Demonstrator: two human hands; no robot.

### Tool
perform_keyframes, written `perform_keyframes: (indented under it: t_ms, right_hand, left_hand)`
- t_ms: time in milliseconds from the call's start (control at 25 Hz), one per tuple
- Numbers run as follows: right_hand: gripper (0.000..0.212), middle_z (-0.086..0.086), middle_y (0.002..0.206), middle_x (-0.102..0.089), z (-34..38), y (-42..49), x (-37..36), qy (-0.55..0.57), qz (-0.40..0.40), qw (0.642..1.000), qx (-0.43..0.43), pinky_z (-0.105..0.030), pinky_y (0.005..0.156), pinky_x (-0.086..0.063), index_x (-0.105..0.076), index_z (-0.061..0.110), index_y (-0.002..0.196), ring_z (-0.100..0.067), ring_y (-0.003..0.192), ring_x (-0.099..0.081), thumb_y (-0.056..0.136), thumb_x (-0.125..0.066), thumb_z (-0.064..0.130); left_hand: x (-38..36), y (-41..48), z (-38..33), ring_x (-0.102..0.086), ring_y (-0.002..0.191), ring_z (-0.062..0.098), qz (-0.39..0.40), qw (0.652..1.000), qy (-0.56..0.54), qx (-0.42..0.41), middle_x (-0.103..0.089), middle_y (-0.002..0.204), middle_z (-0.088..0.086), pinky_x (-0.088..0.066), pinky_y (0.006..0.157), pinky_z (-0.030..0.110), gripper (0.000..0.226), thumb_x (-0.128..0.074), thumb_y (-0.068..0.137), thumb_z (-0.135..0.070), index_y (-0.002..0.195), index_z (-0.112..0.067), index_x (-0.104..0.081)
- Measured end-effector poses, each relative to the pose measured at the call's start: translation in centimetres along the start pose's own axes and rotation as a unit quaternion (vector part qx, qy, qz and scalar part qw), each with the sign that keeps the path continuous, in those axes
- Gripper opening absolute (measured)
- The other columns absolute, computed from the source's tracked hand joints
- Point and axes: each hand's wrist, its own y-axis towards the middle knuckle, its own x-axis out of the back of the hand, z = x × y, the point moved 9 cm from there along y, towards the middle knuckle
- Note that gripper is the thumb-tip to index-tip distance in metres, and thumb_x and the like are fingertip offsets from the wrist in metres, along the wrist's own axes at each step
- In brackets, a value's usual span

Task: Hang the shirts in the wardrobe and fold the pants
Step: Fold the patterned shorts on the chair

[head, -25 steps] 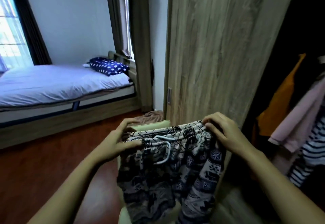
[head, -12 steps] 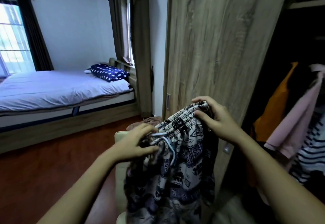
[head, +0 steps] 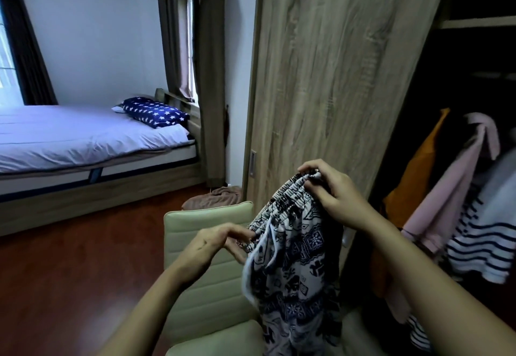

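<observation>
Pants [head: 296,258], patterned, are held up just right of frame centre, with the waistband slanting from upper right to lower left and the legs hanging down over the chair [head: 206,272] at the bottom of the frame. The right hand [head: 332,196] grips the upper end of the waistband with curled fingers, in front of the wardrobe door [head: 335,76]; the left hand [head: 215,244] pinches the lower end beside the white drawstring [head: 268,244]. At the right edge, orange [head: 413,188], pink [head: 452,196] and striped shirts [head: 480,244] hang in the open wardrobe, and a bed [head: 83,137] lies at the left.
</observation>
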Motion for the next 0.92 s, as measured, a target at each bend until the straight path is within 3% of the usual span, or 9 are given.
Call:
perform_keyframes:
  t_ms: [120,200,280,400,480,600,680,800,920]
  right_hand:
    - [0.022,0.019,0.101,-0.059,0.3,0.1,0.4,-0.009,0.02,1.0,0.022,-0.024,0.089,-0.041,-0.057,0.021,0.108,-0.009,0.099,-0.057,0.088,-0.05,0.017]
    - [0.021,0.018,0.102,-0.06,1.1,0.1,0.7,-0.02,0.03,0.998,0.045,-0.023,0.09,-0.041,-0.057,0.019,0.108,-0.009,0.1,-0.057,0.089,-0.051,0.015]
    - [0.02,0.02,0.103,-0.059,1.6,0.3,1.3,-0.034,0.031,0.997,0.056,-0.018,0.089,-0.04,-0.057,0.021,0.108,-0.007,0.1,-0.057,0.089,-0.051,0.013]
    - [0.022,0.023,0.1,-0.058,0.2,0.2,2.7,-0.049,0.014,0.998,0.023,-0.013,0.086,-0.039,-0.056,0.024,0.109,0.002,0.096,-0.056,0.089,-0.052,0.016]
    - [0.026,0.019,0.095,-0.06,-2.0,-0.7,3.8,-0.053,-0.006,0.998,-0.019,-0.011,0.081,-0.039,-0.053,0.027,0.114,0.006,0.089,-0.057,0.089,-0.054,0.021]
    - [0.022,0.014,0.081,-0.062,-6.5,-3.1,4.8,-0.048,-0.058,0.99,-0.119,-0.011,0.069,-0.041,-0.053,0.032,0.106,0.009,0.072,-0.057,0.088,-0.062,0.024]
    - [0.01,0.011,0.076,-0.067,-9.2,-4.8,4.6,0.012,-0.092,0.977,-0.193,-0.018,0.068,-0.046,-0.061,0.029,0.089,0.008,0.067,-0.059,0.083,-0.067,0.033]
    - [0.045,0.011,0.074,-0.073,-10.8,-6.8,3.8,0.121,-0.099,0.955,-0.251,-0.015,0.063,-0.051,-0.065,0.025,0.084,0.0,0.069,-0.066,0.068,-0.063,0.067]
    - [0.02,0.015,0.057,-0.068,-11.4,-7.8,1.1,0.189,-0.041,0.933,-0.304,-0.007,0.051,-0.044,-0.063,0.019,0.077,0.003,0.056,-0.062,0.09,-0.055,0.032]
  left_hand:
    - [1.0,0.9,2.4,-0.045,0.122,0.0,-0.084,0.987,0.133,0.024,-0.052,0.127,-0.017,-0.042,0.102,0.034,0.036,-0.049,0.077,-0.069,0.1,-0.048,-0.066]
    - [0.1,2.4,3.6,-0.026,0.134,0.003,-0.061,0.982,0.173,0.042,-0.027,0.144,-0.012,-0.029,0.109,0.033,0.05,-0.061,0.07,-0.06,0.117,-0.06,-0.046]
    - [-1.4,4.4,4.3,-0.023,0.136,0.004,0.0,0.983,0.176,0.052,-0.022,0.148,-0.009,-0.024,0.111,0.032,0.065,-0.069,0.064,-0.062,0.124,-0.052,-0.045]
    - [-2.6,5.5,4.8,-0.057,0.092,-0.003,0.098,0.977,0.171,0.077,-0.065,0.104,-0.012,-0.05,0.088,0.033,0.06,-0.065,0.063,-0.071,0.101,-0.025,-0.064]
    - [-0.8,5.5,4.7,-0.055,0.072,-0.007,0.086,0.981,0.163,0.064,-0.064,0.079,-0.019,-0.049,0.072,0.027,0.05,-0.065,0.064,-0.069,0.089,-0.025,-0.065]
    - [3.3,5.6,3.2,-0.058,0.084,-0.006,0.022,0.987,0.157,0.02,-0.065,0.093,-0.02,-0.046,0.079,0.019,0.044,-0.065,0.065,-0.068,0.096,-0.038,-0.061]
    - [4.6,5.5,1.8,-0.061,0.089,-0.003,-0.004,0.993,0.12,0.019,-0.068,0.1,-0.014,-0.048,0.082,0.016,0.036,-0.073,0.071,-0.05,0.101,-0.031,-0.065]
    - [4.8,4.7,0.8,-0.064,0.079,0.006,-0.035,0.997,-0.063,0.039,-0.072,0.088,0.0,-0.051,0.073,0.019,0.03,-0.08,0.07,-0.031,0.093,-0.013,-0.072]
    - [4.0,4.3,3.4,-0.064,0.065,0.012,-0.054,0.971,-0.175,0.154,-0.07,0.074,0.006,-0.052,0.059,0.022,0.033,-0.073,0.075,-0.043,0.073,-0.01,-0.072]
